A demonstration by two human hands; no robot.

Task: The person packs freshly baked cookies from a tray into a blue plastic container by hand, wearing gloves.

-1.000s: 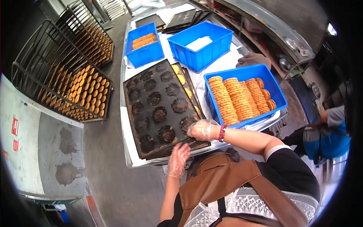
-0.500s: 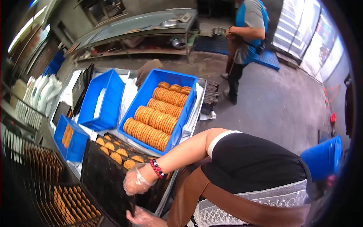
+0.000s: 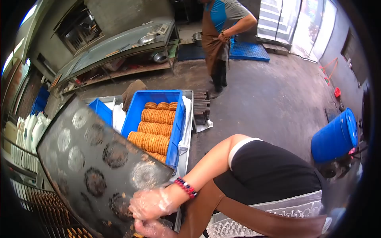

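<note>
A dark baking tray stands tilted up in front of me, its face marked with round, pale and blackened residue rings. My right hand, in a clear plastic glove with a beaded bracelet at the wrist, is closed at the tray's near edge. Just below it, my left hand, also gloved, is closed at the same edge; its fingers are partly hidden. Beyond the tray, a blue crate holds rows of round golden cookies. A second blue crate is mostly covered by the tray.
Racks of cookie-filled trays stand at lower left, near white sacks. A person in a brown apron stands beyond the table. A blue barrel is at right, a long metal workbench at the back.
The tray has been raised from lying low to a tilted stance, now hiding the smaller crate and the cookies on the tray beneath. My view has shifted; the other person has turned.
</note>
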